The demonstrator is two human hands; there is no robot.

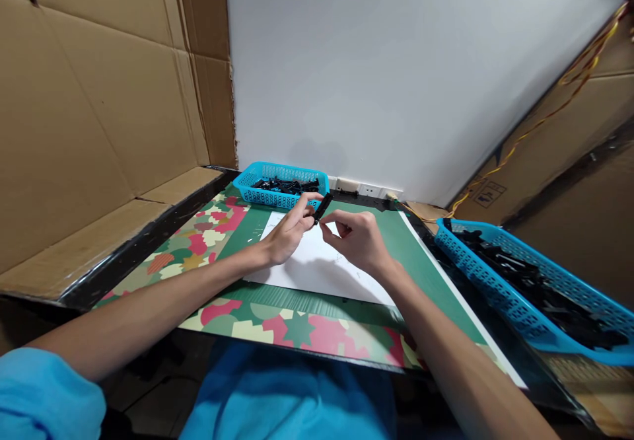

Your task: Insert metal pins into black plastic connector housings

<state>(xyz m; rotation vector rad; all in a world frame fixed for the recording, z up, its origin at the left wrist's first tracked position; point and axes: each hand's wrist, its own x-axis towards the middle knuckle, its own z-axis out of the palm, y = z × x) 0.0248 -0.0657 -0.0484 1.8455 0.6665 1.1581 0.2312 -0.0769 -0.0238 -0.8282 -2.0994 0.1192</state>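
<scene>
My left hand (291, 230) grips a short, narrow black plastic part (323, 207), which is held tilted above the table between thumb and fingers. Close to the lower end of that part is my right hand (357, 236), its thumb and forefinger pinched together. Whatever the pinch holds, if anything, is too small to make out. Beneath both hands lies a white sheet of paper (317, 275) with a few tiny dark specks on it.
A blue basket (270, 199) of black parts stands at the back. Another blue basket (500, 304), full of longer black pieces, is at the right. A green patterned mat (297, 328) covers the table. Sockets (369, 190) and a yellow-red cable (525, 137) run near the wall; cardboard (99, 83) encloses the left.
</scene>
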